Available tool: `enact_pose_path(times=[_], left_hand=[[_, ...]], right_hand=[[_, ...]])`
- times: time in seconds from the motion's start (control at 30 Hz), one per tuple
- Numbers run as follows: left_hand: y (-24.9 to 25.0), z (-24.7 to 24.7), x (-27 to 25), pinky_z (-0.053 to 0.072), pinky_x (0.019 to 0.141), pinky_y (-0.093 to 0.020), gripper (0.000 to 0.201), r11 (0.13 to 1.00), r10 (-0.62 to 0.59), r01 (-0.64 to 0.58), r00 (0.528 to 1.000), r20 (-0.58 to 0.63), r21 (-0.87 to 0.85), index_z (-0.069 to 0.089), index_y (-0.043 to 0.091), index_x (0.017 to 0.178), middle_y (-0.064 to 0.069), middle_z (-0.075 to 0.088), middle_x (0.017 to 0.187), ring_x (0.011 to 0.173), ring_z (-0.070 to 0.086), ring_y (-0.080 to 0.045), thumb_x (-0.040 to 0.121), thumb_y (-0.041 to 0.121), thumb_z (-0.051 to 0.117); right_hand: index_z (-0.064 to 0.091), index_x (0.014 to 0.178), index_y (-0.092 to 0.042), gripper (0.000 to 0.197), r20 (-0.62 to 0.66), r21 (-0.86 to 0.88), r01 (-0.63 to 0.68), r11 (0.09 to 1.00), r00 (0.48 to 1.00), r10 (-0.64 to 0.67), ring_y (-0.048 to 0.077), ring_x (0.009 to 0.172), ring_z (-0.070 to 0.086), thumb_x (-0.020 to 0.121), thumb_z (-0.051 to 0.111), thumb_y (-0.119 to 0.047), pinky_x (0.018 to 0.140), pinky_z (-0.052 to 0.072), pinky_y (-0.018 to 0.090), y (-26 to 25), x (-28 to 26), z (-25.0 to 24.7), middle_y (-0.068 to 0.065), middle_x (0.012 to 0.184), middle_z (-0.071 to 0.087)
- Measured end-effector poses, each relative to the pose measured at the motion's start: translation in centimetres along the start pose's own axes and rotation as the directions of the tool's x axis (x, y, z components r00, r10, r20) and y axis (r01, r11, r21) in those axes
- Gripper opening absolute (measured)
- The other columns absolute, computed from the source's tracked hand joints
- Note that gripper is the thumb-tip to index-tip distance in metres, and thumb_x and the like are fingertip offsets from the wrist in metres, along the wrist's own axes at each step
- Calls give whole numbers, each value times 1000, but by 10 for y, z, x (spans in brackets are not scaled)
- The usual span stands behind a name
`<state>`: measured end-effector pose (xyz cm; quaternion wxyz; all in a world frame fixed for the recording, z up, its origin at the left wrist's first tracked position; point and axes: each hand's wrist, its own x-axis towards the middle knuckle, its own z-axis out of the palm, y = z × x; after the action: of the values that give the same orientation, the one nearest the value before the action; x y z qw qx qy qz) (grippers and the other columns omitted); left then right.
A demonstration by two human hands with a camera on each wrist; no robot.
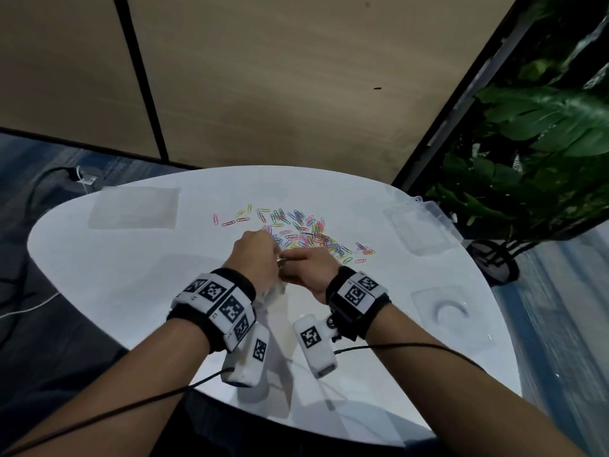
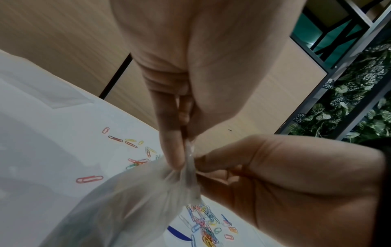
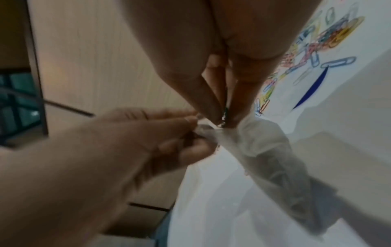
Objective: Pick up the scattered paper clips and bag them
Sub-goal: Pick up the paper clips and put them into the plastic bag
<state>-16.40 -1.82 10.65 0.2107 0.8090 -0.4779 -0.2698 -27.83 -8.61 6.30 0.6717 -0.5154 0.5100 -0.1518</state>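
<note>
A heap of coloured paper clips (image 1: pixel 298 230) lies scattered on the white table (image 1: pixel 99 275), just beyond my hands. My left hand (image 1: pixel 275 258) pinches the rim of a small clear plastic bag (image 1: pixel 273 291), which hangs down between my wrists. In the left wrist view the left fingertips (image 2: pixel 175 160) grip the gathered bag (image 2: pixel 137 200) at its top. My right hand (image 1: pixel 288 258) meets the left at the bag's mouth. In the right wrist view the right hand (image 3: pixel 224 120) pinches a thin green paper clip (image 3: pixel 225 109) directly over the bag (image 3: pixel 271 150). What the bag holds is blurred.
A flat clear sheet or bag (image 1: pixel 135 207) lies at the table's back left. A clear plastic box (image 1: pixel 418 225) sits at the right edge and a clear lid or dish (image 1: pixel 441 311) nearer. A leafy plant (image 1: pixel 543 127) stands right of the table. Cables run on the floor at left.
</note>
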Motion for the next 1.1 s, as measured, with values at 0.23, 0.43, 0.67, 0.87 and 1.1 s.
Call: enact_pose_path(times=[0.23,0.43,0.67,0.87,1.1], left_hand=[[-1,-3,-2,58,83,-37,27,1000,24,-25,999,42,17,79,14,90,-13,72,92,89,69,-32,89,4,53],[-9,-10,0,59,87,-38,26,999,3,-3,1000,-2,-38,77,10,101,-11,73,100,85,73,-32,91,1,54],[-20,-21,-2,56,95,-38,30,999,-12,12,1000,11,-46,71,10,115,-13,72,106,96,71,-31,94,0,53],[-21,-23,0,53,97,-30,33,1000,3,-3,1000,18,13,70,12,120,-10,66,121,108,66,-27,91,2,57],[-16,-21,-2,56,94,-37,34,999,6,-7,999,54,32,69,12,122,-13,68,118,96,71,-30,93,2,54]], right_hand=[[77,91,-8,26,29,-716,254,650,941,-336,19,68,60,83,53,1,57,41,16,-6,-6,8,10,78,71],[77,91,-8,18,52,-368,232,900,972,-229,27,82,74,77,73,3,78,60,31,-20,0,-19,12,86,76],[38,147,-15,61,-242,-876,-153,458,960,-142,27,138,40,95,55,-41,114,31,35,22,78,-131,9,153,39],[15,154,-19,76,-169,-914,-108,390,978,-124,28,146,25,94,50,-49,118,24,43,59,114,-139,12,159,23],[57,130,-16,38,82,-991,113,72,938,-336,35,108,58,93,49,-13,92,49,35,51,122,-94,15,122,59]])
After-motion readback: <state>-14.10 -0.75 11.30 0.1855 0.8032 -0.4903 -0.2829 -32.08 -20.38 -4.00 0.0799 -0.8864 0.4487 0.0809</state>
